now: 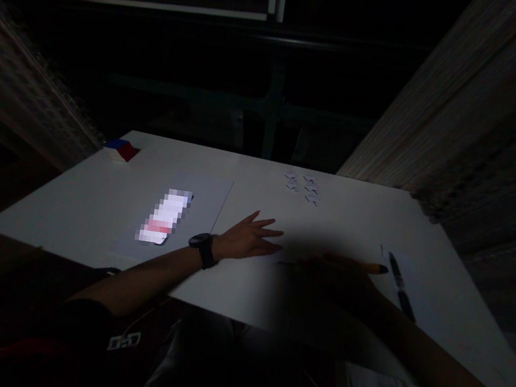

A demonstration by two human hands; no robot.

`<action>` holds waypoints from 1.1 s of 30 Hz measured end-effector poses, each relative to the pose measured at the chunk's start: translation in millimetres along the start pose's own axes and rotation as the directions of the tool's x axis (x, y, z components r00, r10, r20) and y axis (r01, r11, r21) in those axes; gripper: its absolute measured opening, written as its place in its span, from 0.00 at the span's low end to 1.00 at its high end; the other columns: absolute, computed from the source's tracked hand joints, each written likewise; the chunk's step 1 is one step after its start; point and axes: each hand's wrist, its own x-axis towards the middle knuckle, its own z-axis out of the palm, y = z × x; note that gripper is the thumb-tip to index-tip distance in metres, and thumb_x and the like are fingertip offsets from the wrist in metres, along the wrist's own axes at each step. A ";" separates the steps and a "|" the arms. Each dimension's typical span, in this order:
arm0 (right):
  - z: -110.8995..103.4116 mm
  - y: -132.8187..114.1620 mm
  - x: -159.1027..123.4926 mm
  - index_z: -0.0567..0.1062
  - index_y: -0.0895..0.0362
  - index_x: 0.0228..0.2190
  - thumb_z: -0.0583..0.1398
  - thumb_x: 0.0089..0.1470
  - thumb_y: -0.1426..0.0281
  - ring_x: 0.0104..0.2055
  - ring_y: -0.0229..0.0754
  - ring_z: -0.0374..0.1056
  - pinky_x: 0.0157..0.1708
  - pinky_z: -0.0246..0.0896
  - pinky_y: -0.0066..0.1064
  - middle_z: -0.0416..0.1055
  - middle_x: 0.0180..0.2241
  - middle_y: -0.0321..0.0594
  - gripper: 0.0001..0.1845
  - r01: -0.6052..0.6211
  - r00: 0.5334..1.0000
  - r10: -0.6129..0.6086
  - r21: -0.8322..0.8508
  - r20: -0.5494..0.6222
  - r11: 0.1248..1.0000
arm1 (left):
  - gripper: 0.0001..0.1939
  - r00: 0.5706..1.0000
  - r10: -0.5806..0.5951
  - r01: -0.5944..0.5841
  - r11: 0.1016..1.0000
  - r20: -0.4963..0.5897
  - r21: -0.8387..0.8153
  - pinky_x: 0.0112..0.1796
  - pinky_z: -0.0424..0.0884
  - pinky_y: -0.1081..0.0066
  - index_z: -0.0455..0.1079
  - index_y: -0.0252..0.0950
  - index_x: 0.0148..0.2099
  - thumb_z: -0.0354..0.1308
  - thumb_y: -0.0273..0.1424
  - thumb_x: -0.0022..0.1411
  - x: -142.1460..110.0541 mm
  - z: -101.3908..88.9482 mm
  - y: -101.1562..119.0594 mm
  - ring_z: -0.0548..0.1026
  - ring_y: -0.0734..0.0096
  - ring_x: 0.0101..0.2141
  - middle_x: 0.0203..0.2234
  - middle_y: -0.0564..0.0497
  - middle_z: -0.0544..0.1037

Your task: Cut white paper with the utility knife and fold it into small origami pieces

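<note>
My left hand (246, 238), with a dark watch (203, 248) on its wrist, reaches over the white table (244, 294). Its fingers are spread, and nothing shows between them. To its right, in deep shadow, my right hand (337, 278) is closed around a yellow, stick-like thing with a dark end (372, 268). The dimness hides its fingers in part and the exact kind of the yellow thing. A short dark line shows on the table between the two hands, too dim to make out.
A lit phone (164, 215) lies on a white sheet (217, 194) at left. Behind it sits a blue, red and white block (121, 150). Several small paper pieces (304, 187) lie at the back. A dark pen-like thing (401, 285) rests at right. Curtains (425, 95) hang on both sides.
</note>
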 end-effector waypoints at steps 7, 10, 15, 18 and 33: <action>3.8 7.5 -8.1 0.72 0.55 0.46 0.53 0.53 0.78 0.37 0.40 0.69 0.34 0.67 0.33 0.74 0.41 0.44 0.20 0.024 0.999 -0.022 0.037 -0.045 0.999 | 0.16 1.000 0.009 -0.009 1.000 -0.007 -0.008 0.57 0.43 0.48 0.65 0.53 0.53 0.44 0.40 0.66 -0.7 -2.1 0.5 0.52 0.61 0.60 0.58 0.57 0.62; 6.1 11.7 -12.0 0.71 0.55 0.47 0.54 0.54 0.77 0.38 0.41 0.69 0.34 0.67 0.33 0.73 0.43 0.44 0.18 0.037 0.999 -0.036 0.024 -0.026 0.999 | 0.16 1.000 0.008 -0.008 1.000 -0.005 -0.004 0.57 0.42 0.48 0.65 0.53 0.53 0.44 0.39 0.66 -0.8 -1.0 -0.2 0.52 0.62 0.60 0.57 0.57 0.62; 6.7 16.4 -18.4 0.71 0.54 0.47 0.54 0.53 0.78 0.37 0.40 0.69 0.33 0.66 0.32 0.73 0.42 0.43 0.20 0.018 1.000 -0.018 0.009 -0.025 1.000 | 0.16 1.000 0.007 -0.007 1.000 -0.012 -0.005 0.56 0.43 0.48 0.65 0.54 0.53 0.45 0.40 0.65 -0.4 1.7 -1.5 0.52 0.62 0.60 0.57 0.58 0.62; 6.0 20.9 -22.8 0.72 0.54 0.47 0.54 0.52 0.78 0.36 0.41 0.69 0.32 0.66 0.32 0.74 0.42 0.44 0.20 0.010 1.000 -0.011 -0.022 -0.024 1.000 | 0.16 1.000 0.012 -0.012 1.000 -0.019 -0.008 0.57 0.43 0.49 0.65 0.53 0.53 0.45 0.39 0.65 -0.2 1.4 -1.3 0.52 0.62 0.60 0.58 0.57 0.62; -41.6 40.7 -108.3 0.64 0.61 0.50 0.50 0.56 0.59 0.39 0.52 0.70 0.36 0.64 0.39 0.73 0.38 0.53 0.25 -0.829 0.482 0.826 0.155 -0.292 0.538 | 0.18 0.991 0.037 -0.029 0.998 -0.128 0.061 0.52 0.57 0.58 0.64 0.42 0.54 0.43 0.38 0.66 2.5 4.1 1.4 0.66 0.66 0.51 0.50 0.49 0.71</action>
